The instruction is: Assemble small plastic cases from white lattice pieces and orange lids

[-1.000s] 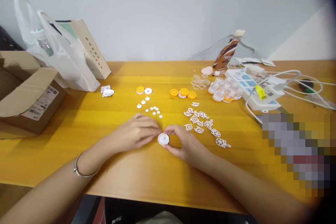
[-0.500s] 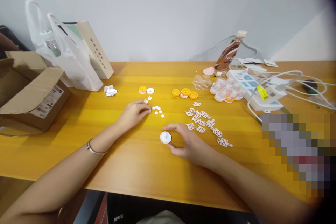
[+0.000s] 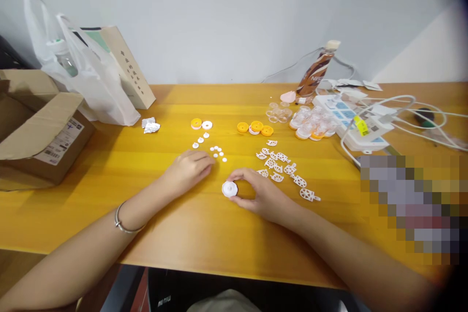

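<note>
Between the thumb and fingers of my right hand (image 3: 261, 197) is a round white plastic piece with a scalloped rim (image 3: 229, 189), its raised centre facing up. My left hand (image 3: 190, 170) hovers to its upper left, fingers curled and pressed together; whatever they pinch is hidden. Several tiny white discs (image 3: 219, 149) lie just beyond those fingertips. Past them, small white parts with pegs (image 3: 201, 140) form a slanting row. White spoked wheel-like pieces (image 3: 270, 163) are scattered beyond my right hand.
Yellow rings (image 3: 256, 127), clear caps (image 3: 280, 113) and clear-topped cases (image 3: 312, 124) sit farther back. A bottle (image 3: 317, 70) and power strip (image 3: 354, 122) with loose cables stand right. At left are a cardboard box (image 3: 54, 136), plastic bag (image 3: 98, 87) and crumpled foil (image 3: 150, 126).
My left hand has drawn back toward me from beside the small discs, uncovering a third pegged part. The right hand keeps its grip on the scalloped piece. The view has shifted slightly.
</note>
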Tool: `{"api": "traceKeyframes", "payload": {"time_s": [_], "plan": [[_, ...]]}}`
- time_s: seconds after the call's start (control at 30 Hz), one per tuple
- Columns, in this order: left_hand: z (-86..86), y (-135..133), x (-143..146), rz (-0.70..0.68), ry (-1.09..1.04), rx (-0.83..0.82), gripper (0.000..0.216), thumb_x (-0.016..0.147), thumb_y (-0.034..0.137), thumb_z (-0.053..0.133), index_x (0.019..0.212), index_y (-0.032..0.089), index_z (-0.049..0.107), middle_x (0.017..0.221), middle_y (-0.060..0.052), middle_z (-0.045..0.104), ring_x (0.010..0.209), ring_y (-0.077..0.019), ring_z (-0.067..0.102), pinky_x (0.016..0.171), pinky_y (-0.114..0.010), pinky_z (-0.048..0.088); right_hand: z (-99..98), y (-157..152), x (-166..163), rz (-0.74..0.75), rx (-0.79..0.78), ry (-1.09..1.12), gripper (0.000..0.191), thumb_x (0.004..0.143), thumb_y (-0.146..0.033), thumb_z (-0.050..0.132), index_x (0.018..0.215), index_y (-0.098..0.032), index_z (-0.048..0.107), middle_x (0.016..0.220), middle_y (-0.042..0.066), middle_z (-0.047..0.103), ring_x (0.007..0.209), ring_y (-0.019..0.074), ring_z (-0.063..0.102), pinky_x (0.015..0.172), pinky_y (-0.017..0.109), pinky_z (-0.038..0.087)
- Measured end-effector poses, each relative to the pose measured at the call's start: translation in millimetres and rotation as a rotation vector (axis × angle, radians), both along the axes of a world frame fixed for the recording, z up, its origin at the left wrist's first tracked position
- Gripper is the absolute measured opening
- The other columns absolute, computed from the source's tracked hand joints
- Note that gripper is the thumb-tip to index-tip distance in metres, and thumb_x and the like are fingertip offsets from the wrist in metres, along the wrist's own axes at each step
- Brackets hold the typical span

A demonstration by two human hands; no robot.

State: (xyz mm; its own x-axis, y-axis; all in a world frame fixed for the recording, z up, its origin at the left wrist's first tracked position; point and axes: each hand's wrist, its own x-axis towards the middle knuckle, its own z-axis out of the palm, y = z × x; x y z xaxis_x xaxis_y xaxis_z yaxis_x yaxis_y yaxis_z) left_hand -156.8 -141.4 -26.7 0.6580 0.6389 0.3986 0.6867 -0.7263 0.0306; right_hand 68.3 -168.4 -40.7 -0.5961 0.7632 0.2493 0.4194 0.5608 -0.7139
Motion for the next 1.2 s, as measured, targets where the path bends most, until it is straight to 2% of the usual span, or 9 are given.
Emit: {"api": "traceKeyframes", "payload": {"time_s": [0.1,0.2,0.33,0.6,0.73,1.0,1.2], "plan": [[7.9,-17.6,6.9,-0.233,-0.040,-0.054,0.012,0.086,0.018,0.047,0.092,0.016,0.057,0.082,-0.004,0.063,0.076,-0.0121,0.057,0.069,-0.025,0.042,-1.8,0.6,0.7,0.004,0.013,-0.008,0.028,0.072,-0.018,0.060,0.099,-0.020,0.051,0.096,0.005,0.062,0.091,0.0173,0.059,0.081,0.033,0.047],[11.6,-26.5,11.3,-0.323,0.029,-0.056,0.011,0.087,0.017,0.045,0.086,0.016,0.056,0.075,-0.003,0.062,0.072,-0.0119,0.055,0.065,-0.026,0.039,-2.4,1.0,1.3,0.010,0.028,-0.020,0.026,0.072,-0.019,0.061,0.097,-0.020,0.052,0.093,0.004,0.064,0.088,0.0176,0.060,0.079,0.032,0.047],[7.9,-24.9,12.6,-0.339,0.128,0.011,0.018,0.089,0.017,0.042,0.078,0.016,0.056,0.074,-0.003,0.061,0.068,-0.0115,0.052,0.063,-0.027,0.035,-2.9,0.8,1.6,-0.001,0.046,-0.029,0.025,0.072,-0.020,0.062,0.095,-0.021,0.053,0.091,0.004,0.064,0.086,0.0176,0.060,0.077,0.032,0.048],[7.9,-24.1,11.0,-0.388,0.210,0.043,0.016,0.089,0.014,0.042,0.090,0.015,0.057,0.083,-0.005,0.063,0.077,-0.0137,0.054,0.071,-0.029,0.038,-4.0,0.2,1.9,0.006,0.053,-0.042,0.025,0.073,-0.020,0.062,0.096,-0.020,0.051,0.093,0.004,0.064,0.086,0.0174,0.060,0.077,0.032,0.048],[10.4,-25.6,10.6,-0.406,0.244,0.024,0.017,0.089,0.013,0.041,0.090,0.015,0.058,0.087,-0.006,0.063,0.081,-0.0143,0.055,0.074,-0.031,0.038,-3.3,0.1,1.7,0.013,0.050,-0.046,0.025,0.073,-0.019,0.062,0.096,-0.019,0.051,0.094,0.005,0.063,0.087,0.0166,0.059,0.078,0.031,0.047],[13.9,-26.9,11.8,-0.392,0.285,0.001,0.016,0.089,0.014,0.042,0.091,0.014,0.058,0.085,-0.005,0.062,0.077,-0.0136,0.053,0.075,-0.031,0.036,-0.6,-0.3,1.7,0.012,0.057,-0.066,0.023,0.072,-0.019,0.063,0.093,-0.018,0.053,0.089,0.004,0.065,0.083,0.0170,0.060,0.075,0.031,0.047],[10.7,-26.7,9.9,-0.383,0.304,0.008,0.016,0.089,0.016,0.042,0.090,0.015,0.058,0.088,-0.005,0.061,0.079,-0.0135,0.052,0.074,-0.030,0.035,-3.7,1.5,1.2,0.055,0.139,-0.004,0.013,0.075,-0.020,0.061,0.088,-0.019,0.059,0.091,0.005,0.067,0.084,0.0162,0.061,0.077,0.030,0.047]]}}
